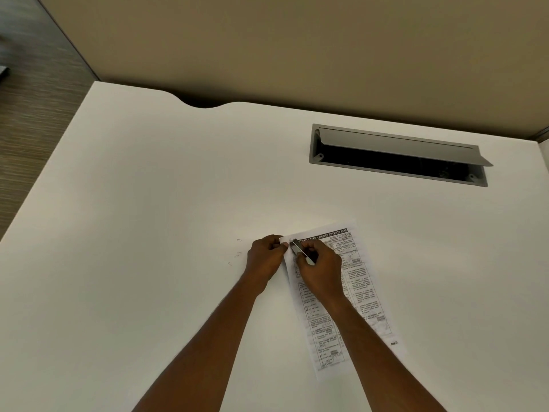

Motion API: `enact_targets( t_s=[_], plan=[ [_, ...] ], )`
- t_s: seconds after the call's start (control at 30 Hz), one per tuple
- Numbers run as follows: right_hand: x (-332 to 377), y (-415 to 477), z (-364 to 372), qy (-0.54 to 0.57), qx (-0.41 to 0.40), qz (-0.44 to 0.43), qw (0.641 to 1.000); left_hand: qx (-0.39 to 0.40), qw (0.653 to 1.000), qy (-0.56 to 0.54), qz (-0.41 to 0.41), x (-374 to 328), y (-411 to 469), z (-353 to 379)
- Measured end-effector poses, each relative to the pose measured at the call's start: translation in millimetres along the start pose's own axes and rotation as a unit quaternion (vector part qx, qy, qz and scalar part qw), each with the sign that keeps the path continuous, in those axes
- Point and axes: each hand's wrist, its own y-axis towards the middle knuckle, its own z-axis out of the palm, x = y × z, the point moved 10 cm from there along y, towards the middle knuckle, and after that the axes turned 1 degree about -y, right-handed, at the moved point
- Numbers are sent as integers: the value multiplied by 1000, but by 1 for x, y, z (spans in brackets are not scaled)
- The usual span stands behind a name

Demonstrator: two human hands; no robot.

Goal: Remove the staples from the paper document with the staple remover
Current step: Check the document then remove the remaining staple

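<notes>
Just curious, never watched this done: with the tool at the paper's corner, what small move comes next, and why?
Probably lever the staple remover upward to lift a staple: the right hand holds it at a corner of the document, the left hand pinches that corner, and loose staples lie nearby.

Office, prob. a cubicle workstation. White laminate surface [148, 188] w/ a grey cable hatch [326, 162] set into it, lid [395, 144] flipped up, dark cavity below. Curved notch [199, 104] cut in the back edge. Beige partition [297, 40] stands right behind the surface, grey frame strip at far right. Striped grey-brown carpet [35, 99] at left, commercial type. Desk-work items: printed doc [365, 292] w/ tables & text, staple remover [300, 251] on it, a few loose staples [237, 254] just beside it.
</notes>
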Motion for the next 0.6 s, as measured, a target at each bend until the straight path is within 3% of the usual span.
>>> enact_targets(
  t_s=[0.2,0.6],
  plan=[
    [7,0,-8,-73,-34,-52,995,-1,1000,-1,-4,1,1,0],
    [15,3,-7,-80,-12,-101,992,6,1000,6,7,1,3,1]
  ],
)
